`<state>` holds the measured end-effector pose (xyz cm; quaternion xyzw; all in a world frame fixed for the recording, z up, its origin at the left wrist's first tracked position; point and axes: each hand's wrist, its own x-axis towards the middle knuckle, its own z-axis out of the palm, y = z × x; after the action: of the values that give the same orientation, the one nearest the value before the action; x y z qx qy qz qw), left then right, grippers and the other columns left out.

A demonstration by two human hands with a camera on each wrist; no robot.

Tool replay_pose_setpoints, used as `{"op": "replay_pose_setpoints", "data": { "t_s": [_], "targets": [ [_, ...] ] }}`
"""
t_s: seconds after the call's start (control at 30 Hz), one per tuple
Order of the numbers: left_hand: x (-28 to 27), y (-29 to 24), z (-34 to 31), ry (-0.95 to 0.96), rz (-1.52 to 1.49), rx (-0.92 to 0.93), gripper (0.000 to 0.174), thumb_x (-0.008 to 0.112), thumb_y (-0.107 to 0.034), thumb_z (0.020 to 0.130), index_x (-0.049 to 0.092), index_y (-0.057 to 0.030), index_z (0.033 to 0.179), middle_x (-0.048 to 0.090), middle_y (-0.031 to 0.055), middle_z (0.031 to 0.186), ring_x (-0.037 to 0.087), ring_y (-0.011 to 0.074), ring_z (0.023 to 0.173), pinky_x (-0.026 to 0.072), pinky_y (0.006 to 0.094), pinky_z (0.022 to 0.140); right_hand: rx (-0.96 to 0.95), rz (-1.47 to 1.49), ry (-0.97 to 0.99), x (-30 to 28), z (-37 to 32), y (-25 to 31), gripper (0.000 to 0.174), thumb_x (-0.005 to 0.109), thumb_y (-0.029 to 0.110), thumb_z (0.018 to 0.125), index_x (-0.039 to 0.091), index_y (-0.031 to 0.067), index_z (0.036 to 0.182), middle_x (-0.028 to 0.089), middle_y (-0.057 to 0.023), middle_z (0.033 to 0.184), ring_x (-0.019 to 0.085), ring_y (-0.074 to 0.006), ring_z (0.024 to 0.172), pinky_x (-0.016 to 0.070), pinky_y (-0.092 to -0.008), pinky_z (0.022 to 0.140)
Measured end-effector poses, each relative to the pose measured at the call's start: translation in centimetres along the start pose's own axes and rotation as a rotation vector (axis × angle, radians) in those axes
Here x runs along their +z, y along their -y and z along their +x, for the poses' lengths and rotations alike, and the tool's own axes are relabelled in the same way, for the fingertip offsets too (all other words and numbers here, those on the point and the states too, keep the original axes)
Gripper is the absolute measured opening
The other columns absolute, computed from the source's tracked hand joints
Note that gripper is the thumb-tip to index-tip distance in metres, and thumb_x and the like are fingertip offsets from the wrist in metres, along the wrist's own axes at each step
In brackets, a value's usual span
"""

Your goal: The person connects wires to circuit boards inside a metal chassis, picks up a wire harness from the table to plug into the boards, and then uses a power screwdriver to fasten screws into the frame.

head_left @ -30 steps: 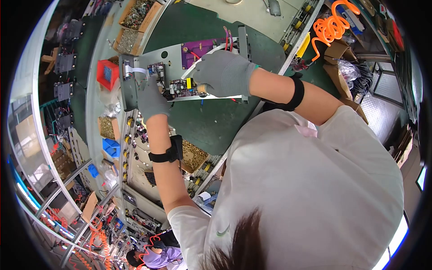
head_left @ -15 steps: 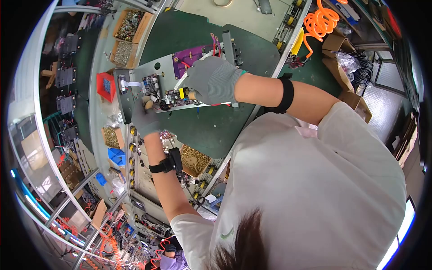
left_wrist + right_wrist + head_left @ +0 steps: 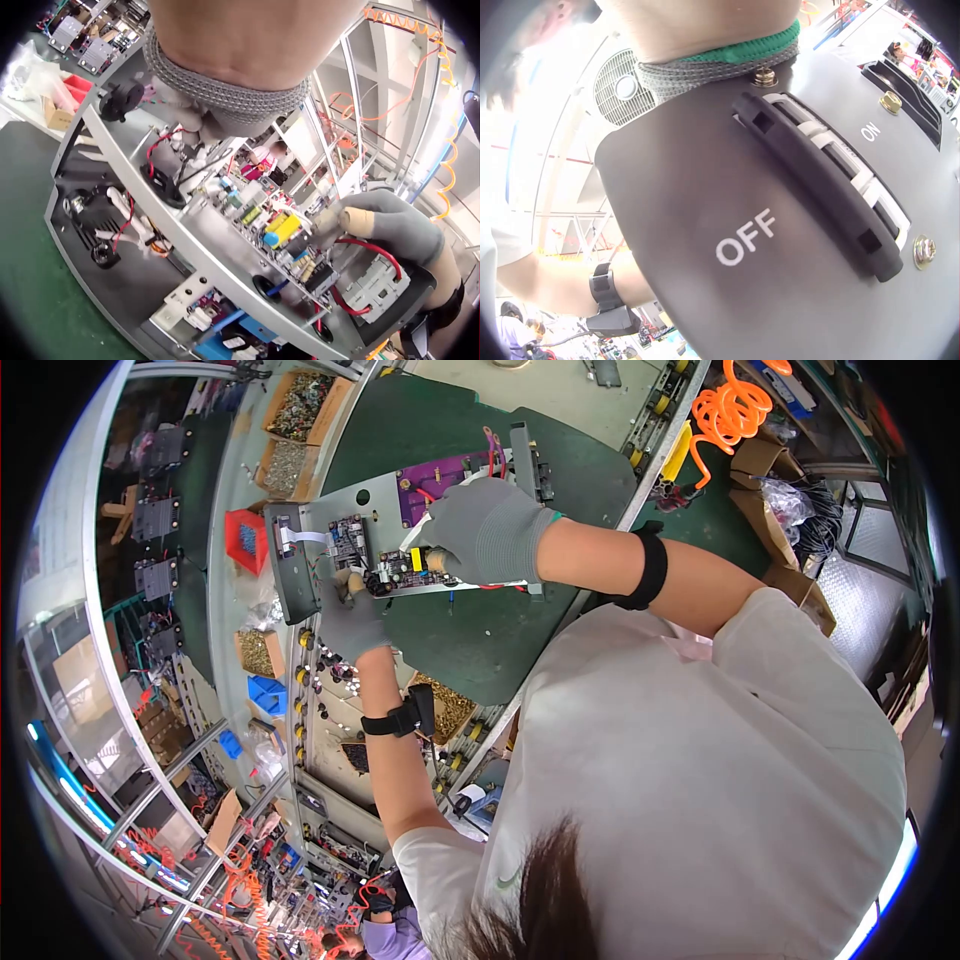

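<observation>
A long grey metal chassis with upright end plates lies across the green work surface. My left hand, in a grey glove with tan fingertips, is at its left end, fingertips drawn together by thin wires and small white connectors. My right hand reaches over the chassis and grips the near circuit board beside its yellow component. A purple board lies beyond that hand. In the right wrist view, an end plate marked ON and OFF hides the right fingers.
Open boxes of small hardware and a red bin stand along the left. A box of brass-coloured parts is near my left forearm. An orange coiled hose hangs at upper right. The green surface extends toward me.
My left hand has drawn back toward me from between the boards to the chassis's near left edge, its tan fingertips now showing. My right hand stays at the near board.
</observation>
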<state>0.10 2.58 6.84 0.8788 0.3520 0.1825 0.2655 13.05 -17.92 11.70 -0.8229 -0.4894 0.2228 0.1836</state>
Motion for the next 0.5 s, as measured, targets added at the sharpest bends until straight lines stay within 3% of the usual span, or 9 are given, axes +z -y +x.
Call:
{"op": "replay_pose_setpoints", "data": {
  "t_s": [0.17,0.23,0.33,0.4,0.43,0.5],
  "targets": [
    [0.9,-2.1,-1.4,-0.098,-0.003,-0.035,0.018,0.067,-0.012,0.081,0.064,-0.0008,0.095,0.067,0.0063,0.086,0.062,0.0096,0.073,0.0491,0.0236,0.066,-0.005,-0.021,-0.02,0.0,-0.1,0.0,0.034,0.05,0.034,0.087,0.067,0.012,0.106,0.064,-0.0095,0.089,0.061,-0.0252,0.09,0.0489,-0.0398,0.078],
    [1.4,-2.2,-1.5,-0.124,-0.137,-0.073,0.017,0.067,-0.009,0.08,0.064,0.0002,0.093,0.067,0.0068,0.085,0.062,0.0111,0.074,0.049,0.0237,0.067,-0.003,-0.02,-0.018,0.0,0.0,0.0,0.034,0.05,0.034,0.087,0.067,0.0117,0.106,0.064,-0.0094,0.089,0.061,-0.0253,0.09,0.0488,-0.0397,0.078],
    [1.1,-1.3,-1.2,-0.128,-0.107,-0.095,0.016,0.064,-0.003,0.079,0.063,0.0001,0.094,0.065,0.0066,0.086,0.061,0.0125,0.074,0.0496,0.0242,0.069,-0.004,0.001,-0.014,0.5,0.0,-0.3,0.034,0.05,0.034,0.088,0.067,0.0112,0.106,0.064,-0.0097,0.089,0.061,-0.0253,0.089,0.0489,-0.0398,0.078],
    [1.2,0.3,-0.3,-0.145,-0.187,-0.102,0.017,0.061,0.001,0.078,0.062,0.0004,0.094,0.065,0.0072,0.086,0.061,0.0131,0.075,0.0493,0.0245,0.07,-0.086,0.031,-0.243,1.1,0.0,-0.5,0.025,0.053,0.025,0.078,0.07,0.0071,0.083,0.065,-0.0138,0.074,0.065,-0.0292,0.071,0.0488,-0.0413,0.065],
    [1.2,1.0,0.0,-0.162,-0.269,-0.107,0.019,0.058,0.006,0.076,0.062,0.0007,0.094,0.065,0.0078,0.087,0.061,0.0137,0.076,0.0489,0.0247,0.071,-0.084,0.034,-0.244,0.9,0.0,-0.4,0.025,0.053,0.025,0.078,0.07,0.0071,0.083,0.065,-0.0138,0.074,0.065,-0.0292,0.071,0.0488,-0.0413,0.065],
    [1.4,1.5,0.0,-0.161,-0.208,-0.054,0.021,0.055,0.008,0.075,0.061,0.0013,0.095,0.065,0.0085,0.087,0.061,0.0143,0.076,0.0489,0.0252,0.072,-0.005,0.007,-0.023,0.0,-0.1,-0.1,0.033,0.05,0.034,0.088,0.067,0.0108,0.104,0.063,-0.0097,0.088,0.061,-0.0252,0.088,0.0491,-0.04,0.077]
  ]
}}
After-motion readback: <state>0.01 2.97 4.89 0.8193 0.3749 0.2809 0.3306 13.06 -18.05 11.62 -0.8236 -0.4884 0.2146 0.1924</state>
